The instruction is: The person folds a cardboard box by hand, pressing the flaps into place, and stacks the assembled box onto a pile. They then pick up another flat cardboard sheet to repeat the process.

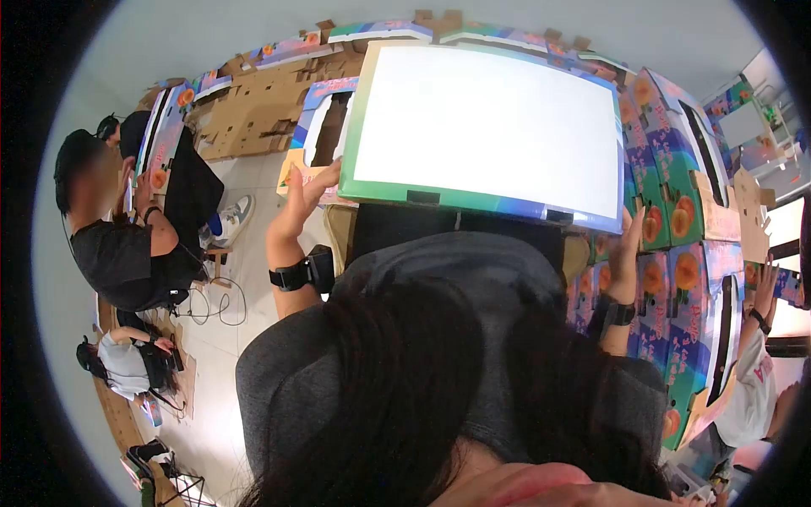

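Note:
A large box point(486, 127) with a white top panel and a green-to-blue printed edge is in front of my chest, tilted slightly. My left hand point(309, 196) presses against its left side, fingers wrapped round the lower left corner. At the lower right corner my right hand point(623, 253) is against the box side, its fingertips partly hidden by the edge. Two dark slots show on the box's near edge. Just left of it sits another printed carton point(306, 127) with a dark opening in its top.
Stacked peach-printed cartons point(676, 279) stand close at my right. Flattened brown cardboard point(245, 110) lies behind, at the left. One person point(127, 245) sits at the left handling a carton, another point(127, 363) sits farther back. A co-worker's arm point(756, 321) is at the far right.

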{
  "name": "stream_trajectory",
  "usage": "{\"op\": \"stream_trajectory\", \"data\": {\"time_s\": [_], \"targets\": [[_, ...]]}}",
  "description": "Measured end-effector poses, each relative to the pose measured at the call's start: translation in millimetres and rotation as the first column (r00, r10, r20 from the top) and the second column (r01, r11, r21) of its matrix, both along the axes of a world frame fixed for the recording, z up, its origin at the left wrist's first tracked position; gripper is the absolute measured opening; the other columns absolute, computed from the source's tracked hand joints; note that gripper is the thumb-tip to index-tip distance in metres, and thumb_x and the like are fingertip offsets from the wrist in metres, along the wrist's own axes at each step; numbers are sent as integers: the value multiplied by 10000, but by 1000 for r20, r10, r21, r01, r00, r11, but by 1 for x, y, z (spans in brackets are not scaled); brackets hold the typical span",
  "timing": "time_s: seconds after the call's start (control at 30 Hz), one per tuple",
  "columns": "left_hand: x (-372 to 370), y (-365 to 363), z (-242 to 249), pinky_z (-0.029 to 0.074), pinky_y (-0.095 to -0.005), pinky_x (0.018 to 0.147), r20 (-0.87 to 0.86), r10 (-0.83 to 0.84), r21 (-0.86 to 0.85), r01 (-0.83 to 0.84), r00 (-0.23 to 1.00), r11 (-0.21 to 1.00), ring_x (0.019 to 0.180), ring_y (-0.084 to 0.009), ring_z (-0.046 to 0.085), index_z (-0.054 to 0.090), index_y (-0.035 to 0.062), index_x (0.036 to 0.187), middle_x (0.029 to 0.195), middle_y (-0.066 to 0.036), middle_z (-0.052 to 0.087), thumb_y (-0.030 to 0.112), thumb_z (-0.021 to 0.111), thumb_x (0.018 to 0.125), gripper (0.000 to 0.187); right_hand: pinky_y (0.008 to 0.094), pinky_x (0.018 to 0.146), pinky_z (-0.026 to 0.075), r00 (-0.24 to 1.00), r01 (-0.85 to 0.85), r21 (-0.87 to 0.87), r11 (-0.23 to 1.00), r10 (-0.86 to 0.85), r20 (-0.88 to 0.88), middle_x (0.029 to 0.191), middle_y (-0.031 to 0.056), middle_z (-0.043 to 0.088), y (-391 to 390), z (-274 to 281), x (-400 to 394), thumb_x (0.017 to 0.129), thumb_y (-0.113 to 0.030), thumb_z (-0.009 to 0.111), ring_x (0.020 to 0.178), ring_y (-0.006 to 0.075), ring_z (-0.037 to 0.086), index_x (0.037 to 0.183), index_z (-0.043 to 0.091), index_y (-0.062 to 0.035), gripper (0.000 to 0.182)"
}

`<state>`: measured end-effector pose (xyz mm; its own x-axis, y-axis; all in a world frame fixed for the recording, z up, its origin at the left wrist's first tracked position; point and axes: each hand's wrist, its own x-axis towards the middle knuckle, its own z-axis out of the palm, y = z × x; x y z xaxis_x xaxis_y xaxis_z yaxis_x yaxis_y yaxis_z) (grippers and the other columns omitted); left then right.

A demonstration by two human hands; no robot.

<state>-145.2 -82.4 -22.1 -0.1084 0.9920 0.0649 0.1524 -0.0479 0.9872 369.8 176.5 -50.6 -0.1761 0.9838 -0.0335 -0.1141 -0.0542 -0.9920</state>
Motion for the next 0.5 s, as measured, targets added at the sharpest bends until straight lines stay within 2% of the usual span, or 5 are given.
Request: {"op": "stream_trajectory", "data": {"time_s": [0.07, 0.17, 0.37, 0.43, 0.5], "targets": [[9, -1, 17, 82, -388, 1242, -136, 38, 42, -32, 990, 999, 1518, -301, 225, 458, -92, 1446, 1596, -197, 342, 740, -38, 963, 1082, 345, 819, 341, 995, 81, 43, 996, -78, -59, 1277, 130, 576, -3, 9, -3, 986, -713, 236, 1038, 240, 548, 1428, 471, -36, 842], [12, -24, 20, 86, -403, 1238, 81, 214, 92, -221, 973, 971, 1519, -298, 220, 466, -84, 1444, 1594, -194, 346, 827, -27, 901, 1170, 392, 940, 340, 967, 205, 121, 971, -182, -179, 1354, 132, 526, -5, 28, -2, 928, -792, 232, 1151, 267, 512, 1477, 408, -56, 935], [18, -43, 51, 138, -412, 1229, 525, -356, 599, -38, 773, 800, 1496, -290, 248, 322, -49, 1531, 1618, -155, 298, 1027, 108, 694, 1380, 490, 1140, 337, 848, 323, 71, 944, -255, -464, 1497, 142, 447, -36, 90, -10, 796, -955, 210, 1358, 315, 447, 1546, 339, -86, 1155], [31, -32, 62, 148, -416, 1228, 489, -500, 722, -10, 715, 692, 1503, -279, 225, 219, -14, 1571, 1641, -128, 235, 1026, 165, 694, 1362, 497, 1151, 323, 488, -356, 464, 811, 585, -647, 1521, 153, 436, -13, 61, 23, 737, -999, 215, 1385, 314, 428, 1534, 361, -57, 1242], [26, -15, 65, 156, -421, 1228, 312, -665, 828, 149, 679, 541, 1520, -255, 177, 93, 50, 1614, 1674, -92, 137, 1005, 253, 723, 1316, 487, 1160, 330, 911, -263, 529, 807, 388, -138, 1547, 180, 403, -7, 69, 8, 690, -1023, 268, 1390, 320, 426, 1538, 328, 22, 1348]]}}
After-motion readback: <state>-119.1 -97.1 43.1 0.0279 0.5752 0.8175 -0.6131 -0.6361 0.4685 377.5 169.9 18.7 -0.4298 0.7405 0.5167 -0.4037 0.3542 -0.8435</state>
